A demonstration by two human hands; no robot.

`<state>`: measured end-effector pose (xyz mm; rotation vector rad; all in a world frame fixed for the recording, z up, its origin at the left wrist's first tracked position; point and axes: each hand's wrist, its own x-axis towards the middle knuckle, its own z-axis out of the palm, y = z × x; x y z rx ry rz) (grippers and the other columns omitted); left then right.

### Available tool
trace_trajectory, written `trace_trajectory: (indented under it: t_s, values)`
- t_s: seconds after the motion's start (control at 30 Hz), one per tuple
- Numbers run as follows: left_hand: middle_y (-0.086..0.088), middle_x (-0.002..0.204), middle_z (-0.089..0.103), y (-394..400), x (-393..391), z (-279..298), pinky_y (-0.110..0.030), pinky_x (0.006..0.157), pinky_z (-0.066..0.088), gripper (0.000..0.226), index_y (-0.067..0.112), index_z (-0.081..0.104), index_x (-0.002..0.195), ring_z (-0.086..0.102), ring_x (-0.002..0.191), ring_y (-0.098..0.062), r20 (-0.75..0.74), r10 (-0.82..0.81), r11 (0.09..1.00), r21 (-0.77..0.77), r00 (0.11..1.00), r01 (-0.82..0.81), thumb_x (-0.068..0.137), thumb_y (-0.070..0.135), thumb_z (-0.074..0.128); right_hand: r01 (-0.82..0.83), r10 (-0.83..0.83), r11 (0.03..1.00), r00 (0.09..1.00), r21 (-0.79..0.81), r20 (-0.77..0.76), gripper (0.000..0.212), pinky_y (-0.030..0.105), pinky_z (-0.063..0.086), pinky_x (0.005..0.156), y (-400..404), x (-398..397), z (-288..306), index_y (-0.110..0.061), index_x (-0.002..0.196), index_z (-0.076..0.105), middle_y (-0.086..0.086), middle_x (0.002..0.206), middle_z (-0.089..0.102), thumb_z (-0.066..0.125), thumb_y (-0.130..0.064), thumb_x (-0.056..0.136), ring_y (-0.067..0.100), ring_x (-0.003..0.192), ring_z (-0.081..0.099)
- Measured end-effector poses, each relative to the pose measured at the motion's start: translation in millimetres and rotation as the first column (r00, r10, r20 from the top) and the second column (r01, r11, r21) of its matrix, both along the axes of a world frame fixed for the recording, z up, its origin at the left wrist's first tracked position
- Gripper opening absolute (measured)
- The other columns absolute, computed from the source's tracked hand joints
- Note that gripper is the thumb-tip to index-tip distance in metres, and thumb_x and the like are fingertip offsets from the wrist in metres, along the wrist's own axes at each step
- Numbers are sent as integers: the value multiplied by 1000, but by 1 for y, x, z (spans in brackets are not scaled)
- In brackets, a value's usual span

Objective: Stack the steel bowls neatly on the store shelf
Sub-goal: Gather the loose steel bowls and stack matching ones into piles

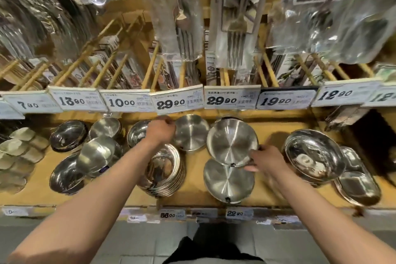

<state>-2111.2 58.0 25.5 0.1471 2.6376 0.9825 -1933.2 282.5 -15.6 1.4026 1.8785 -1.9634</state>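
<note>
Head view | left hand (160, 132) curls over a steel bowl (137, 133), grasp unclear | right hand (265, 159) grips tilted steel plate (232, 142) | wooden shelf (192, 197).

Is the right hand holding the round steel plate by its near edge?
Yes. The right hand grips the lower right rim of the tilted round steel plate, above another plate.

The wooden shelf (272, 128) carried steel ware in loose groups. At the left lay pale dishes (19, 146), then dark bowls (68, 135) and upturned bowls (98, 154). Near the middle stood a stack of plates (165, 178), with a flat round dish (190, 132) behind it. A round pan (229, 180) lay toward the front edge. At the right sat oval trays (355, 180). Price tags (171, 214) lined the front lip.
</note>
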Motion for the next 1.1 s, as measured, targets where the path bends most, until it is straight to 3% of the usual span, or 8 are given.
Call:
trace_trajectory:
  t_s: [0.1,0.2,0.27,0.43,0.63,0.77,0.97,1.1]
  values:
    - [-1,90,62,6,-21,-13,-20,63,47,4,13,62,94,63,98,-25,92,-70,996,-44,993,75,97,12,60,0,-1,999,1000,34,2,8,15,53,45,-12,25,-3,-13,93,66,7,86,75,72,-9,90,13,58,74]
    - [-12,122,63,14,-39,-28,-40,102,51,24,12,61,123,57,123,-33,187,-115,986,-101,976,136,100,18,58,26,-27,996,1000,80,10,24,16,53,45,-26,41,-8,-25,85,56,1,83,72,72,-8,90,8,55,73]
    - [-20,140,56,20,-48,-37,-44,111,43,41,5,54,139,52,132,-37,228,-130,969,-176,965,172,100,17,57,68,-69,995,997,79,17,26,23,58,48,-34,45,-13,-24,87,54,8,90,72,74,-7,88,15,61,75]
    - [-11,122,61,32,-52,-51,-36,100,48,19,17,53,106,57,122,-30,117,-372,853,-348,921,389,100,34,58,113,-128,975,990,193,66,17,36,63,53,-42,49,-29,-13,96,62,14,94,71,71,-2,88,21,60,75]
    - [-15,123,57,37,-58,-59,-33,88,42,18,19,47,91,52,120,-31,44,-340,867,-371,939,331,99,30,59,166,-179,968,982,188,58,14,44,65,63,-47,53,-39,-9,102,68,16,95,75,70,-5,88,27,64,76]
    - [-22,140,55,39,-64,-67,-40,107,41,42,1,53,135,50,132,-37,100,-299,872,-375,949,315,105,29,47,158,-182,951,981,266,67,14,46,64,66,-53,55,-42,-16,93,70,8,84,76,68,-4,86,26,61,76]
    - [-22,140,57,33,-72,-79,-39,103,43,39,1,56,138,53,129,-38,163,-279,875,-364,947,320,102,16,51,183,-209,945,975,271,70,10,48,63,78,-58,59,-52,-16,95,74,8,91,77,69,-10,87,27,77,76]
    - [-19,151,43,33,-67,-79,-38,110,44,56,9,37,153,49,132,-35,171,-371,826,-388,913,409,99,4,47,190,-208,951,977,243,50,10,49,63,77,-58,59,-53,-15,95,72,8,91,77,70,-9,87,28,77,76]
